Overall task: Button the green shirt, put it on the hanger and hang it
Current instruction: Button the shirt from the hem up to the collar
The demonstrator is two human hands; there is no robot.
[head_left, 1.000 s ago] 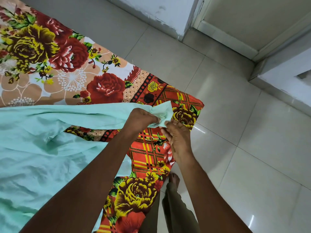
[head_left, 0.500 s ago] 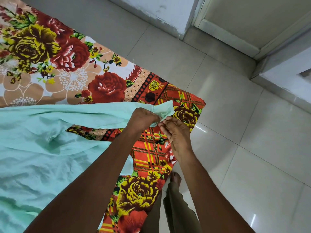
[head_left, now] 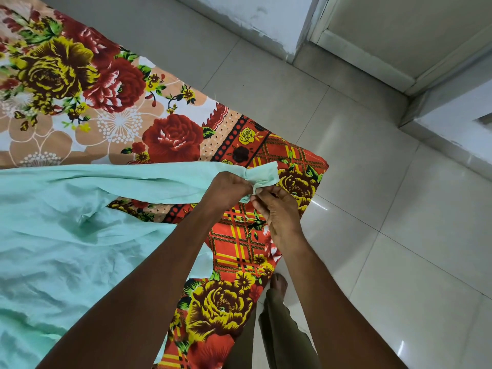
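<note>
Overall, we read the scene from left to right. At left the green shirt [head_left: 66, 249] lies spread and rumpled on the bed [head_left: 80, 102], over a floral sheet, with one long strip of it, seemingly a sleeve, reaching right toward the bed's corner. At that corner our left hand [head_left: 229, 187] has its fingers curled round the bunched end of the strip, and just beside it our right hand [head_left: 277, 209] pinches the same end between thumb and fingertips [head_left: 259, 194]; the two hands nearly touch. Whether a button sits under the fingers we cannot tell, since the cloth hides it. Right of the hands are the tiled floor [head_left: 372, 195] and a white door frame [head_left: 359, 57] at far right.

We judge the cloth thin, light and limp: it will fold and slip rather than hold its shape, so it is best taken at a stiffer hemmed edge, close to the fastening, with both hands.

Compared with half a second earlier, the free cloth end is more gathered and the right hand's fingers have closed in on it.
</note>
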